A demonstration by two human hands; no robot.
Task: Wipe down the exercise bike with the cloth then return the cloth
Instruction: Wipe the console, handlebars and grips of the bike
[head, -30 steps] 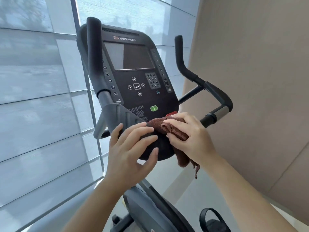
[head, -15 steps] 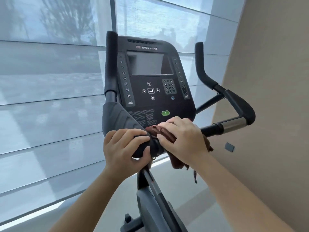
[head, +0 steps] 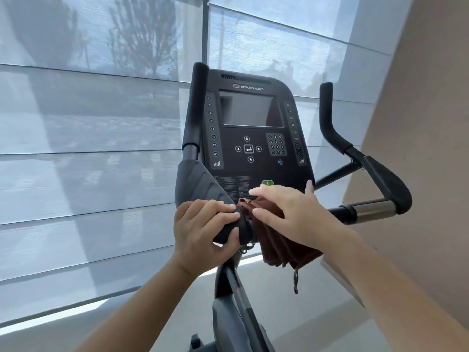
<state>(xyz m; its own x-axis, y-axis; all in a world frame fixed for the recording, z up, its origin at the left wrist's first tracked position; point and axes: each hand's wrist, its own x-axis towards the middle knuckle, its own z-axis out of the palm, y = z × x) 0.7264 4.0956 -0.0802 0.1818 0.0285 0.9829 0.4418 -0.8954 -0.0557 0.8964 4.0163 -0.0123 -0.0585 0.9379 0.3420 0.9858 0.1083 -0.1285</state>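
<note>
The exercise bike's black console (head: 250, 138) faces me, with a dark screen above rows of buttons. My left hand (head: 203, 229) is wrapped around the near end of the left handlebar pad (head: 200, 184). A brown cloth (head: 276, 240) is draped over the bar just under the console, its lower half hanging down with a loose thread. My right hand (head: 294, 214) lies on the cloth with its fingers spread, pressing it against the bar. The bar under the cloth is hidden.
The right handlebar (head: 380, 184) curves up and out, with a silver grip sensor (head: 375, 209). Window blinds (head: 88, 148) fill the left and back. A beige wall (head: 418, 123) stands close on the right. The bike's post (head: 233, 288) runs down to the floor.
The view has swung so the console sits further right and lower. My right hand has spread its fingers over the cloth, and more cloth now hangs below it. My left hand keeps its grip.
</note>
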